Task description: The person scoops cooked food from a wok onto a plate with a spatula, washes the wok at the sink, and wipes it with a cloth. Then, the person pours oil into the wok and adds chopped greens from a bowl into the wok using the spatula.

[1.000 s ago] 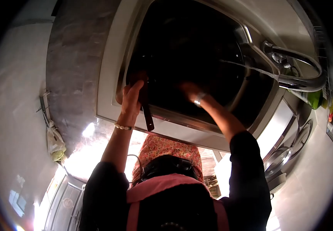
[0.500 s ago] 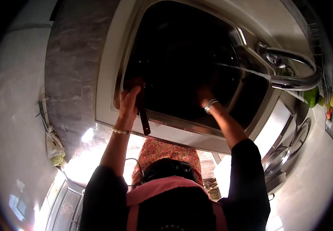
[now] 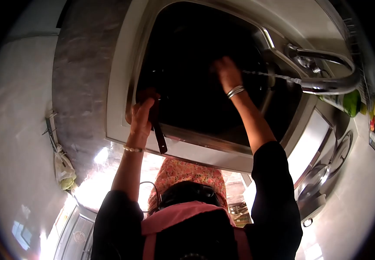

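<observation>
My left hand (image 3: 141, 116) is closed around a dark handle (image 3: 159, 136) with a hole in its end, at the near left edge of the sink (image 3: 205, 141). The handle seems to belong to a dark round pan, whose body is mostly lost in the blackness of the basin. Over the middle of the basin is my right hand (image 3: 229, 77), its fingers blurred and dark, so whether they hold anything is hidden. A thin stream of water (image 3: 270, 74) reaches that hand from the chrome faucet (image 3: 330, 86) on the right.
A green bottle (image 3: 351, 103) stands behind the faucet, with small yellow and red items beside it. Metal lids (image 3: 315, 180) hang or lean at the right. Brown counter (image 3: 81, 78) extends along the left. A bag (image 3: 64, 167) is at the lower left.
My right hand has moved up and slightly left, from the near side of the basin to its middle, meeting the water stream. My left hand keeps its hold on the handle.
</observation>
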Tool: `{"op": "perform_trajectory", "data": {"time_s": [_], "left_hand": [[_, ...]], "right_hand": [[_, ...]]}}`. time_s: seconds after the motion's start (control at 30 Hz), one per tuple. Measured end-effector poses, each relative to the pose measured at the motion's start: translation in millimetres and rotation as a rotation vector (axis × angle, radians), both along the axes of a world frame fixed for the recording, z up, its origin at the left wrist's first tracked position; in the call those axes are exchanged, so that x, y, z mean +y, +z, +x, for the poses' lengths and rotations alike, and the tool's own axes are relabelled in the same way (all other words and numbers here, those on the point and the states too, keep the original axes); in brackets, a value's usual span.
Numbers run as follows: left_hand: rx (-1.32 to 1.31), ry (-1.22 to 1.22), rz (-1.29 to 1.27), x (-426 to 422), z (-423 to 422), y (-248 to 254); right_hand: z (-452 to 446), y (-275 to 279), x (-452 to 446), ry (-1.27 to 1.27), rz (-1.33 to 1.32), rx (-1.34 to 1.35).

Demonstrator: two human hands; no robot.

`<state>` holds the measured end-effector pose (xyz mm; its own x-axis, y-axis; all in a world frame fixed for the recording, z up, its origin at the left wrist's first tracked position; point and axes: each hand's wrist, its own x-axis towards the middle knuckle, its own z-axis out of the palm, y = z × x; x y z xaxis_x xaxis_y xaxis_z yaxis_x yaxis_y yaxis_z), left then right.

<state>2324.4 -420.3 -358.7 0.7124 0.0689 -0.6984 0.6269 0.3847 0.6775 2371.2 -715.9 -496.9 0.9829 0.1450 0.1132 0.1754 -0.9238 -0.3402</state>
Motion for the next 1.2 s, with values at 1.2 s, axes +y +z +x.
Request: {"op": "perform_trajectory", "data": {"time_s": [1.2], "left_hand": [[0.191, -0.208, -0.076, 22, 15, 13]], "right_hand": [[-120, 144, 10, -0.993, 1.128, -0.207]]}}
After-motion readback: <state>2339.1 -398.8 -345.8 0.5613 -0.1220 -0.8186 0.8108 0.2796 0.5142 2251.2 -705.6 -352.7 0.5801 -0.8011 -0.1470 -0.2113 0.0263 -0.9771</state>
